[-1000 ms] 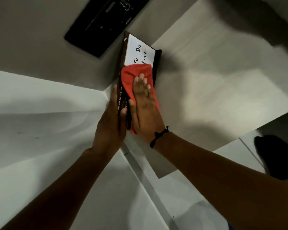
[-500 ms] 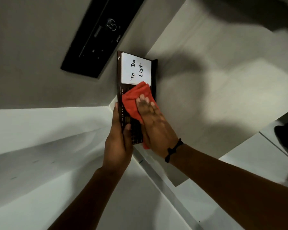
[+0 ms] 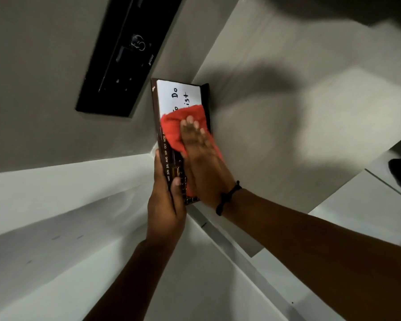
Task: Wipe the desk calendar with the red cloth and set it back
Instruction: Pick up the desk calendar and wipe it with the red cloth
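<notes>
White ledge (image 3: pixel 56 193) fills the near ground, with both forearms reaching up over it. Left hand (image 3: pixel 166 205) grips the planner board (image 3: pixel 182 96) by its lower left edge. The thumb curls over the front beside the month strip; the other fingers are hidden behind the frame, presumably wrapped round the back. Likely purpose: to brace the board on end so it does not slip under wiping pressure.

Right hand (image 3: pixel 203 163), with a black cord bracelet (image 3: pixel 228 196) at the wrist, lies flat on the red cloth (image 3: pixel 171 129). Its fingers are straight and close together, tips toward the board's top edge — a flat palm spreads pressure over more of the cloth. The hand is slightly blurred, so probably mid-stroke.

Cloth sits on the middle of the board's face, nearly from left edge to right edge, and covers part of the "To Do List" writing. Board's lower end is near the ledge's inner corner; cannot tell whether it rests there or is carried by the hand alone. The top of its white panel is uncovered — it looks not yet wiped.

Farther off, black wall panel (image 3: pixel 125 54) is mounted up and left of the board, apart from it. Grey wall (image 3: pixel 287 112) behind shows arm shadows.
</notes>
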